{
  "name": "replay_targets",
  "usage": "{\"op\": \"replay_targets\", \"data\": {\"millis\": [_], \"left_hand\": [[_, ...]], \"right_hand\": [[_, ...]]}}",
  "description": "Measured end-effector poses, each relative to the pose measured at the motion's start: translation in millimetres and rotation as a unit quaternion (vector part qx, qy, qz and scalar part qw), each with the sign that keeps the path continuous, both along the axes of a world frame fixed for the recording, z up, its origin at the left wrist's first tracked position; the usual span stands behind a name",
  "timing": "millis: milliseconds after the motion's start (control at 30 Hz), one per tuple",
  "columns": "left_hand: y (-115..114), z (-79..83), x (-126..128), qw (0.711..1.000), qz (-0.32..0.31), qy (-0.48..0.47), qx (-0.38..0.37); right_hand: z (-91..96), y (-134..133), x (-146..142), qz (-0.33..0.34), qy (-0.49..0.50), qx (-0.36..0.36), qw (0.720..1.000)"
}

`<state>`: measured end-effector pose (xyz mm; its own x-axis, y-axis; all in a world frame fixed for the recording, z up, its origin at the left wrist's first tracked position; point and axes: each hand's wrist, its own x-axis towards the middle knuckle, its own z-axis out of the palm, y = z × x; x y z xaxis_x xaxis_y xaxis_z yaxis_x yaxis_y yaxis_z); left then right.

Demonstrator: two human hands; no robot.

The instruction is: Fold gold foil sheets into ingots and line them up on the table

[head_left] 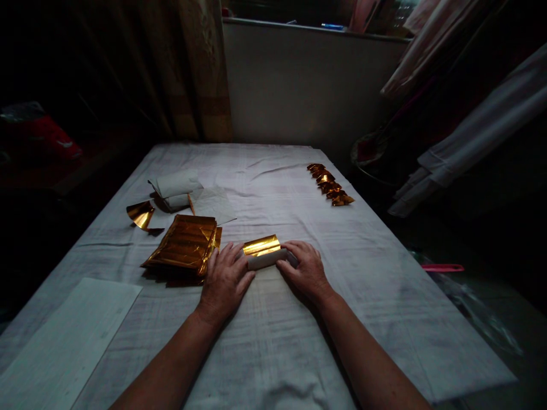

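A sheet of gold foil paper [261,245] lies on the cloth-covered table, its near edge rolled or folded over so that the dull grey back [267,259] shows. My left hand [226,279] grips the left end of this fold, thumb in front and fingers behind. At the right end, my right hand [305,267] holds it the same way. Just left of my left hand sits a thick stack of gold foil sheets [183,245]. Folded gold foil pieces [327,185] stand in a row near the table's right edge.
Beyond the stack are grey-backed sheets [177,188] and a curled gold strip [141,216]. A white sheet [72,341] covers the near left of the table [376,319]. Garments [478,142] hang at the right, above a pink-handled object [442,267] and clear plastic.
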<state>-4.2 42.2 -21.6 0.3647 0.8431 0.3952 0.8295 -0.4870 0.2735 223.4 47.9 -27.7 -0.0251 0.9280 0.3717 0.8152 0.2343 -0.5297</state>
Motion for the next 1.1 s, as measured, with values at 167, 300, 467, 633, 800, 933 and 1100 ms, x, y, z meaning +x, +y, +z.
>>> {"op": "replay_targets", "data": {"millis": [167, 300, 467, 633, 800, 933, 1100], "left_hand": [[3, 1.7, 1, 0.999, -0.028, -0.018, 0.003], [4, 1.5, 0, 0.997, -0.041, -0.066, 0.017], [3, 10.5, 0, 0.979, 0.004, -0.196, -0.057], [3, 18.0, 6, 0.918, 0.06, -0.359, -0.158], [6, 17.5, 7, 0.88, 0.086, -0.422, -0.2], [6, 17.2, 6, 0.896, 0.089, -0.376, -0.216], [5, 11.2, 5, 0.945, 0.077, -0.275, -0.161]], "right_hand": [[-2.2, 0, 1, 0.011, -0.001, 0.003, 1.0], [-5.9, 2, 2, 0.018, 0.005, 0.018, 1.0], [-4.9, 4, 5, 0.041, 0.051, 0.047, 0.997], [5.4, 2, 6, 0.072, 0.137, 0.034, 0.987], [11.3, -3, 1, 0.09, 0.24, -0.034, 0.966], [12.8, -4, -1, 0.088, 0.282, -0.079, 0.952], [12.4, -2, -2, 0.07, 0.294, -0.083, 0.95]]}}
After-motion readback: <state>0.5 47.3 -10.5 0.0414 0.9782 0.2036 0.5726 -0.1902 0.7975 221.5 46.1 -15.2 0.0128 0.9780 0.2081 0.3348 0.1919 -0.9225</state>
